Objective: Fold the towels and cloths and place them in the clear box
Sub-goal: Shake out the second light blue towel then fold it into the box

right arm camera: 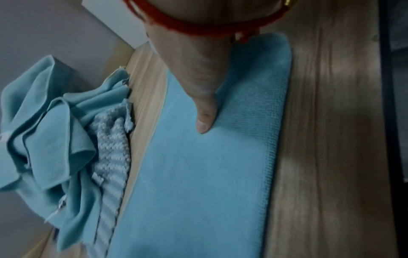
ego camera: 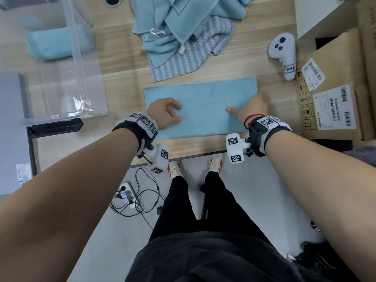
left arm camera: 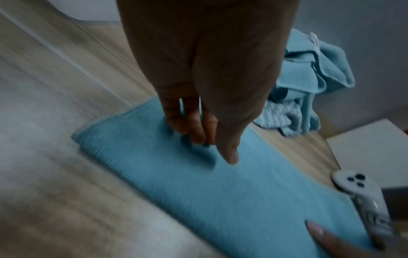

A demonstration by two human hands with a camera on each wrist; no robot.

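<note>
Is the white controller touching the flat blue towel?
Apart. The head view shows bare table between the white controller and the flat blue towel.

A pale wood desk (ego camera: 122, 58) fills the upper view. Grey floor (ego camera: 254, 190) spreads below, with a power strip (ego camera: 127, 193) and tangled cables (ego camera: 146, 198) at seven o'clock. Cardboard boxes (ego camera: 335, 78) stand at three o'clock.

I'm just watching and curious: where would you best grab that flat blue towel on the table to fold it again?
Probably at a short end. The towel lies flat as a long strip, so pinch the right end's two corners, by the right hand, from the right and carry them over to the left end, while the left hand holds that down.
</note>
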